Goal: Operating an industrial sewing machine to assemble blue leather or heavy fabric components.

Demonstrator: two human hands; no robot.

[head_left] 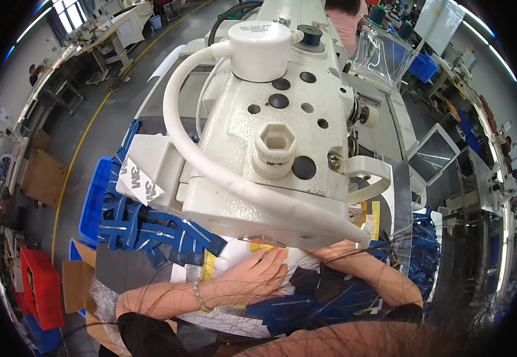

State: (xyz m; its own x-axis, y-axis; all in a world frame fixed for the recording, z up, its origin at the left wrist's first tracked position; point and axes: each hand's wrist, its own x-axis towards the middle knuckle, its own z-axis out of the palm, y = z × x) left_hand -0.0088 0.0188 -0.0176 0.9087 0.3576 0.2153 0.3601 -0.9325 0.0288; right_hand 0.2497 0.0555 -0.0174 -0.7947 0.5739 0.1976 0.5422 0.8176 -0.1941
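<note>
Beneath the head of a large white sewing machine (270,149), my left hand (259,272) lies flat with its fingers stretched forward. Its fingertips rest beside a yellow patch on a white sheet (233,253) under the needle area. My right hand (337,250) reaches in from the right; the machine head and a white hose (181,119) hide its fingers, so what it touches cannot be made out. Dark blue fabric pieces (306,300) with light zipper-like lines lie close below both hands, between my forearms.
Blue strips (151,232) with pale lines are piled at the left table edge, and more blue strips (424,256) hang at the right. A blue bin (96,199), a cardboard box (78,279) and a red crate (39,288) stand left. A screen (434,156) stands right.
</note>
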